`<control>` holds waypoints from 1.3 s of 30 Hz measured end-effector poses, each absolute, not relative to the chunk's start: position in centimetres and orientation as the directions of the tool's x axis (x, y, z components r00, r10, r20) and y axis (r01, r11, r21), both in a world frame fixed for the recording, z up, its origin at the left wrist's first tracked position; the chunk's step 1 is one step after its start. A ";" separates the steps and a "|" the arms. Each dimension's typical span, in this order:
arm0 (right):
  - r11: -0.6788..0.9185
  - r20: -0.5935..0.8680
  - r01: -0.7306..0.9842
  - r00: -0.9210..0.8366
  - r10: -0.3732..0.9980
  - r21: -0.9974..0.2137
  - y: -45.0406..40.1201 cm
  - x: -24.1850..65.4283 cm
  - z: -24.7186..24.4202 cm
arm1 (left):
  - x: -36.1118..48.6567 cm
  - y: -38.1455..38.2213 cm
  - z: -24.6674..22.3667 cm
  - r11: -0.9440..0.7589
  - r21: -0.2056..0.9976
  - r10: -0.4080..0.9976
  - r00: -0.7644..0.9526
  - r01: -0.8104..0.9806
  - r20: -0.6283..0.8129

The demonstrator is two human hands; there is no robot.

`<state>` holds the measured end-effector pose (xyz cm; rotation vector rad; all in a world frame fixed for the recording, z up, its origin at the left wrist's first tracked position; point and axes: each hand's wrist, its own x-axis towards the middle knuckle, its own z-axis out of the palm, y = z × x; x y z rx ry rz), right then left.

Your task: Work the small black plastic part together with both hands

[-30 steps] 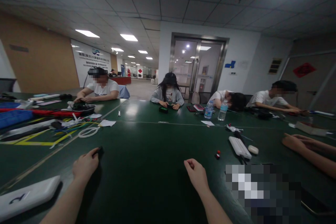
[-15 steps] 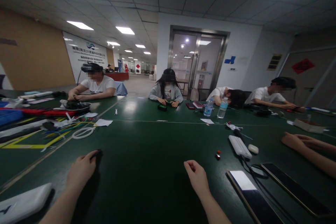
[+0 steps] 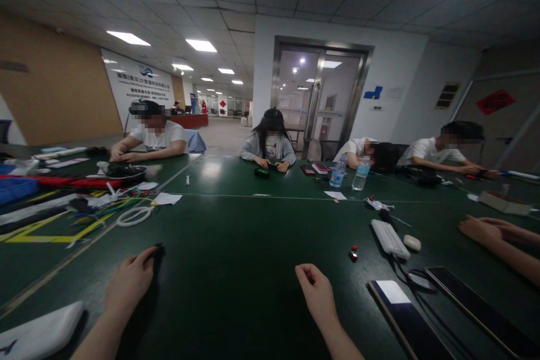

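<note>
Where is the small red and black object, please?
In the head view, the red-topped piece sits right of the right hand, left of the white ribbed block.

The dark green table (image 3: 236, 315) looks smooth and glossy; the black smartphone (image 3: 415, 326) shows shiny glass and thin metal edging.

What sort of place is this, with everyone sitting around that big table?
It looks like a company workroom or lab: a long green-topped workbench scattered with coloured wires, a logo wall behind, and a glass double door.
</note>
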<state>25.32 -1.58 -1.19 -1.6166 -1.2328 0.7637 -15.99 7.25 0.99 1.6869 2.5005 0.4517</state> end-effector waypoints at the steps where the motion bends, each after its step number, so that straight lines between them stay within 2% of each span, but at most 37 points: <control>1: -0.050 0.070 0.377 0.297 0.952 -0.925 -1.5 25.3 -1.1 | -15.9 7.2 1.1 0.346 0.292 0.919 -0.386 0.892 0.088; 9: -0.044 0.064 0.402 0.251 0.966 -0.915 -1.4 26.1 -0.4 | -16.0 7.3 0.6 0.385 0.298 0.893 -0.435 0.873 0.120; 16: 0.018 0.129 0.385 0.265 0.956 -0.923 -2.2 27.5 -0.3 | -16.4 6.8 0.0 0.372 0.318 0.899 -0.424 0.872 0.111; 22: -0.030 0.079 0.385 0.266 0.961 -0.923 -2.1 27.3 0.0 | -16.3 6.7 -0.3 0.393 0.339 0.882 -0.454 0.855 0.123; 30: -0.009 0.117 0.415 0.279 0.953 -0.910 -1.3 27.3 -0.3 | -15.6 6.5 0.2 0.384 0.369 0.875 -0.461 0.846 0.145; 39: -0.037 0.079 0.395 0.273 0.959 -0.918 -1.3 27.1 0.4 | -15.1 6.8 0.3 0.391 0.402 0.864 -0.480 0.828 0.148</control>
